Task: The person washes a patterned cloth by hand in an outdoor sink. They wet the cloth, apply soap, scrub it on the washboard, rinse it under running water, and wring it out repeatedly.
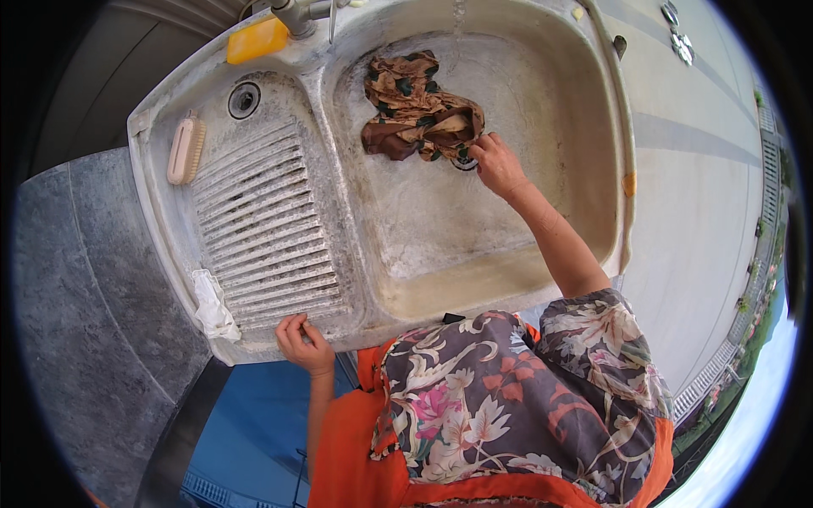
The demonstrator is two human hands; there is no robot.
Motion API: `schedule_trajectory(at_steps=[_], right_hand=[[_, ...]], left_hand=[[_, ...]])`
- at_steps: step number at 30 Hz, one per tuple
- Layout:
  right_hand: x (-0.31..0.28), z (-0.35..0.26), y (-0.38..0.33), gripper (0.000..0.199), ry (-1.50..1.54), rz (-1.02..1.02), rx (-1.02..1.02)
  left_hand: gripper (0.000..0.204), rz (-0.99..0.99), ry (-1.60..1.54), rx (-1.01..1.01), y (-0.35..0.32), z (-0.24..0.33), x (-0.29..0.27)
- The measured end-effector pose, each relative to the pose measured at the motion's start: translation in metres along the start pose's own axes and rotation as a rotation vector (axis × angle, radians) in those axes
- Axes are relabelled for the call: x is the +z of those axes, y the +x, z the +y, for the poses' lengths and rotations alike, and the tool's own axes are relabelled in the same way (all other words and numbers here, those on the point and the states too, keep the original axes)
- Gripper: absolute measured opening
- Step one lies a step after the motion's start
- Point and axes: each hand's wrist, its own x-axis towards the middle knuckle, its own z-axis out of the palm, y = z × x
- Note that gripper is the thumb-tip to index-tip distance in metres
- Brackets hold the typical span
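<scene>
A wet brown patterned cloth (419, 110) lies bunched at the far side of the deep sink basin (423, 237). My right hand (495, 165) reaches into the basin, its fingers at the drain (464, 161) right beside the cloth's edge; whether it grips the cloth or something at the drain is hidden. My left hand (305, 343) rests on the near rim of the ribbed washboard side (262, 229), fingers curled over the edge, holding nothing else.
A pink scrub brush (185, 151) lies at the left of the washboard, a yellow soap bar (257, 39) by the tap (292, 15), a crumpled white rag (212, 306) at the near left corner. Grey stone floor lies to the left, concrete to the right.
</scene>
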Motion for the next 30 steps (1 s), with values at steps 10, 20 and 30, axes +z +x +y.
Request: schedule_trajectory(at_steps=[10, 20, 30], right_hand=[[0.033, 0.054, 0.101, 0.019, -0.222, 0.072, -0.043], [0.024, 0.034, 0.032, 0.04, 0.014, 0.096, 0.005], [0.055, -0.031, 0.126, 0.039, 0.359, 0.26, 0.267]], left_hand=[[0.016, 0.001, -0.054, 0.026, 0.0, -0.003, 0.003], [0.016, 0.004, -0.044, -0.029, -0.003, 0.001, -0.001], [0.015, -0.019, -0.035, 0.028, -0.001, -0.005, 0.002]])
